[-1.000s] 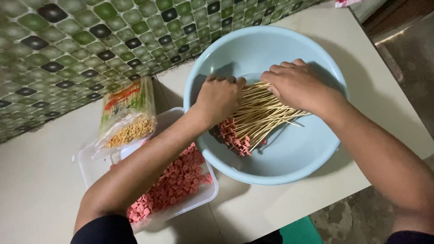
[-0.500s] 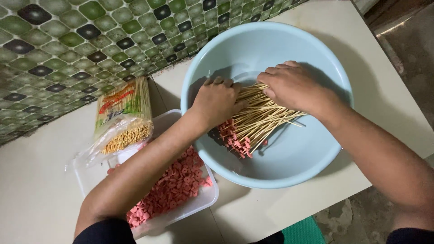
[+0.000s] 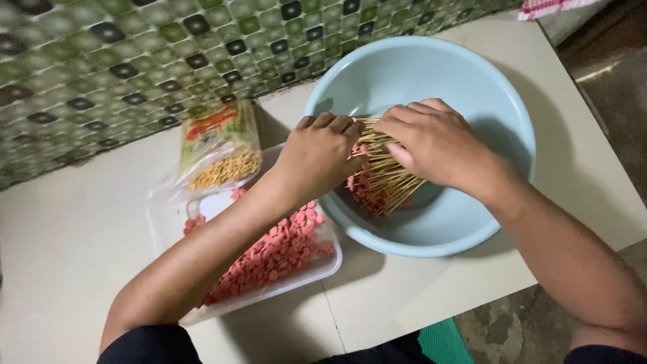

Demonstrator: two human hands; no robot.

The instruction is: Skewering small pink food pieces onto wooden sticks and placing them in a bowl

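Two hands are inside the light blue basin [image 3: 499,87], which stands at the right part of the counter [image 3: 74,229] near the tiled wall [image 3: 101,54]. The left hand [image 3: 320,155] lies curled over the bundle of wooden skewers [image 3: 385,176], fingers pressed on it. The right hand [image 3: 435,141] covers the same bundle from the other side, fingers bent around the sticks. Small pink pieces sit at the skewer ends. Left of the basin is a clear tray [image 3: 168,229] with pink slices [image 3: 276,253], and a plastic packet [image 3: 219,148] leans on its far edge.
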